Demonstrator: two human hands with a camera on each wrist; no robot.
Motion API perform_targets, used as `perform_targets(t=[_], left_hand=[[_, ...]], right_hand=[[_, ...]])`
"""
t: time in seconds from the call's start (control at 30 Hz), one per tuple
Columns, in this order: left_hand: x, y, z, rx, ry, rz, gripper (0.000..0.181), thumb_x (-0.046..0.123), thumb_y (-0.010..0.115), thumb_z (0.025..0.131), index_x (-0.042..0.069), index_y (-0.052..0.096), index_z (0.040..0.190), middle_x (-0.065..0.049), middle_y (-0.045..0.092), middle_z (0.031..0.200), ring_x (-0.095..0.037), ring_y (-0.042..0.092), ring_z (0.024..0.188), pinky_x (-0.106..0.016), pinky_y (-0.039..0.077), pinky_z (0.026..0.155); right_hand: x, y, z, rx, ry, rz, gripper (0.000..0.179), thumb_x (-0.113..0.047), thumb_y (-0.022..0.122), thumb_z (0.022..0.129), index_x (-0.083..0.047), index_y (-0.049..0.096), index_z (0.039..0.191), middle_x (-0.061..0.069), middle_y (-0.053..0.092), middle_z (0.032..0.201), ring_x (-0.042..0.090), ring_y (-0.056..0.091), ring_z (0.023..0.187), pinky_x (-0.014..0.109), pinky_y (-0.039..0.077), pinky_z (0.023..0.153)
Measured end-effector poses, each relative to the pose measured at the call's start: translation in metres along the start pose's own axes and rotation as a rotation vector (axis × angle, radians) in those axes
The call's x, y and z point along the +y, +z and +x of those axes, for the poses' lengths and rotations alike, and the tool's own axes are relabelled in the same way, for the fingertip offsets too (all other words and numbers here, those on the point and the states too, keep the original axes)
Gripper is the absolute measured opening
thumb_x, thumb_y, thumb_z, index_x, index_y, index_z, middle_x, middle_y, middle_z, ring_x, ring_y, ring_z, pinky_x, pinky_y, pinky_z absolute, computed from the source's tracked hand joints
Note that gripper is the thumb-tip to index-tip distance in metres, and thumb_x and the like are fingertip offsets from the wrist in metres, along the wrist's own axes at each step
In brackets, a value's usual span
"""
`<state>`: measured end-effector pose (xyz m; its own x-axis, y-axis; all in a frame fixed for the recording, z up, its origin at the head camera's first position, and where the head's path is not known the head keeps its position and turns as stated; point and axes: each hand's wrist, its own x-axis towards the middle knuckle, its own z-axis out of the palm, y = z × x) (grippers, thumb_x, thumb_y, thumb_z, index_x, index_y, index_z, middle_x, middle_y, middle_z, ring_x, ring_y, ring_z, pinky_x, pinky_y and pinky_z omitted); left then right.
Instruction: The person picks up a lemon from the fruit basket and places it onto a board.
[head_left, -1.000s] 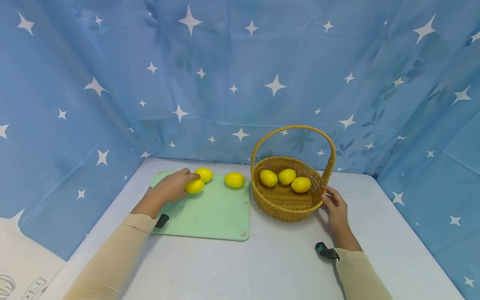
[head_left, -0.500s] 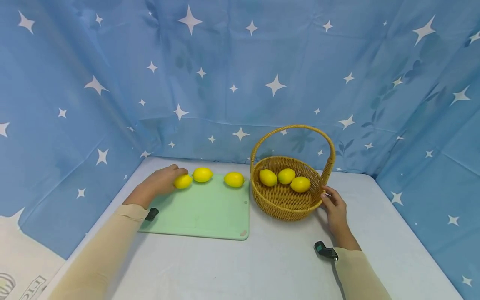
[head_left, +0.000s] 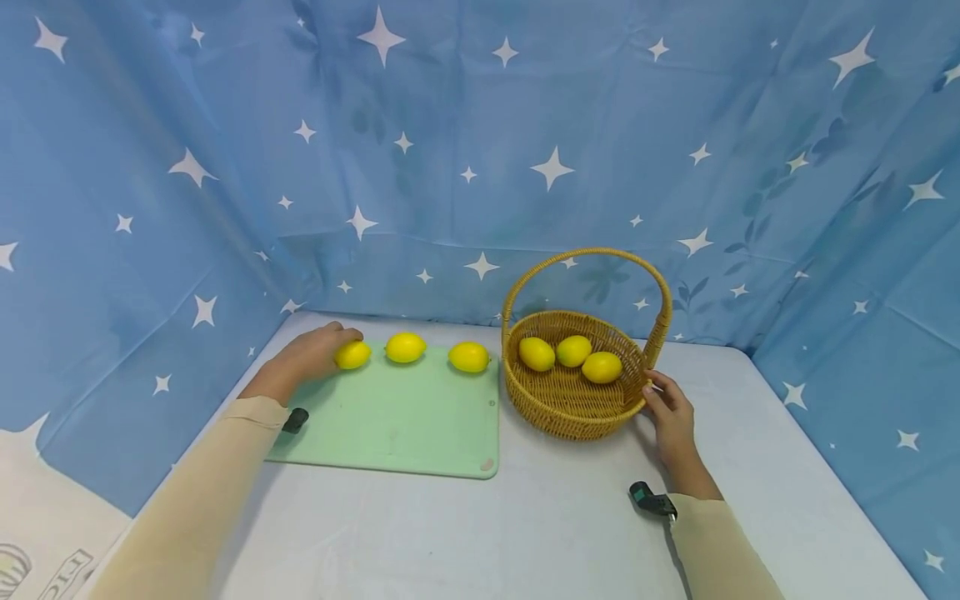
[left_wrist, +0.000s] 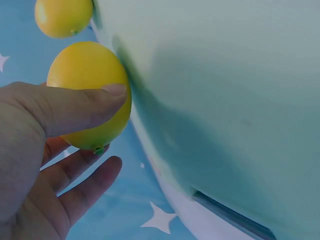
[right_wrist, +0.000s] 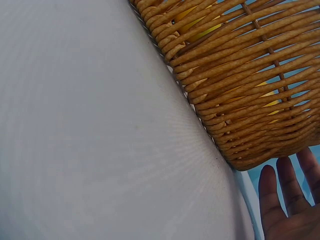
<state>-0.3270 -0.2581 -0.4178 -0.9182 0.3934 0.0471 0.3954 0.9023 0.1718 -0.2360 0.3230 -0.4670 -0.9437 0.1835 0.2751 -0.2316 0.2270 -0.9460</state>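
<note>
At the far left of the light green cutting board [head_left: 405, 425], my left hand [head_left: 311, 354] pinches a yellow lemon [head_left: 352, 355] between thumb and fingers. The left wrist view shows the thumb across this lemon [left_wrist: 85, 65], close by the board's surface, with two other fingers spread below. A second lemon [head_left: 405, 347] and a third lemon [head_left: 469, 357] lie in a row to its right on the board. My right hand [head_left: 675, 421] holds the right rim of a wicker basket [head_left: 573, 425], beneath the handle's foot. In the right wrist view several fingertips [right_wrist: 268, 177] show beside the weave.
Three lemons [head_left: 573, 351] sit inside the basket, whose tall arched handle [head_left: 588, 252] rises over it. Both stand on a white-covered table [head_left: 450, 533], with a blue star-patterned curtain [head_left: 465, 125] behind. Small dark cameras [head_left: 652, 500] are strapped at the wrists.
My left hand has carried its lemon leftward and slightly back, away from the middle lemon, to the board's far left. The right hand and the basket have stayed in place.
</note>
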Motion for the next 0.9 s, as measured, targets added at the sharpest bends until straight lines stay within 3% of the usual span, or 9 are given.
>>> perform_targets(t=[0.17,0.57,0.77,0.9], left_hand=[[-0.009,0.002,0.003,0.001,-0.014,-0.016,0.05,0.002,0.068,0.086,0.014,0.059,0.133,-0.011,0.055,0.115,-0.032,0.054,0.099,-0.053,0.044,0.091],[-0.019,0.006,0.014,-0.034,-0.104,-0.066,0.05,0.002,0.057,0.094,0.011,0.05,0.142,-0.02,0.048,0.136,-0.041,0.045,0.123,-0.06,0.033,0.103],[-0.02,0.01,0.017,-0.032,-0.132,-0.079,0.054,-0.003,0.058,0.092,0.011,0.048,0.143,-0.02,0.048,0.135,-0.041,0.045,0.122,-0.06,0.032,0.104],[-0.02,0.011,0.017,-0.022,-0.12,-0.069,0.055,-0.002,0.059,0.091,0.011,0.049,0.143,-0.019,0.048,0.136,-0.041,0.044,0.124,-0.06,0.031,0.104]], right_hand=[[0.002,0.0,0.001,-0.004,-0.014,-0.002,0.044,-0.018,0.048,0.104,0.006,0.042,0.14,0.018,0.041,0.139,0.009,0.049,0.113,0.011,0.046,0.081],[0.033,-0.005,0.012,0.014,-0.001,0.011,0.046,-0.025,0.05,0.103,-0.002,0.044,0.142,0.011,0.041,0.14,0.006,0.049,0.113,0.012,0.047,0.081],[0.03,-0.006,0.012,0.008,-0.018,0.022,0.044,-0.02,0.049,0.104,0.002,0.044,0.141,0.015,0.042,0.139,0.007,0.05,0.112,0.012,0.047,0.081],[0.016,-0.004,0.006,-0.006,-0.045,0.02,0.043,-0.016,0.049,0.103,0.007,0.043,0.14,0.02,0.041,0.137,0.007,0.051,0.111,0.012,0.047,0.08]])
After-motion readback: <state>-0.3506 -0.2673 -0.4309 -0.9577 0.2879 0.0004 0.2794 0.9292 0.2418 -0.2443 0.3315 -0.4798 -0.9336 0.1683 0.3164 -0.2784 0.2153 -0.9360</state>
